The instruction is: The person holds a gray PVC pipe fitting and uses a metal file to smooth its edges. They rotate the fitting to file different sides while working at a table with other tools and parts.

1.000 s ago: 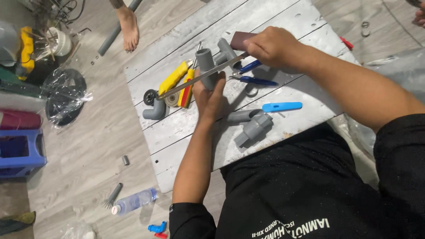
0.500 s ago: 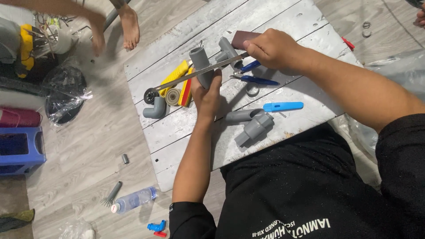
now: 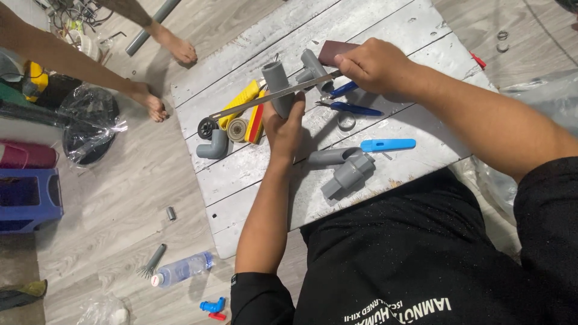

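Lower left of frame: plastic bottle (image 3: 180, 269) lying on the floor. Centre: left hand (image 3: 284, 125) clenched around an upright grey pipe (image 3: 277, 84) on the grey board (image 3: 253, 174). Saw blade (image 3: 271, 98) laid across the pipe, cut seemingly begun, not through. Upper right: right hand (image 3: 373, 65) gripping the saw handle (image 3: 337, 52). Grey fittings (image 3: 346, 174) waiting nearby.

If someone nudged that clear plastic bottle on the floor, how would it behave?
The bottle lies on its side on smooth planks, so it would probably roll easily. It looks thin-walled and mostly empty, so likely light and apt to dent under a squeeze. Its clear, smooth plastic may be a little slippery.
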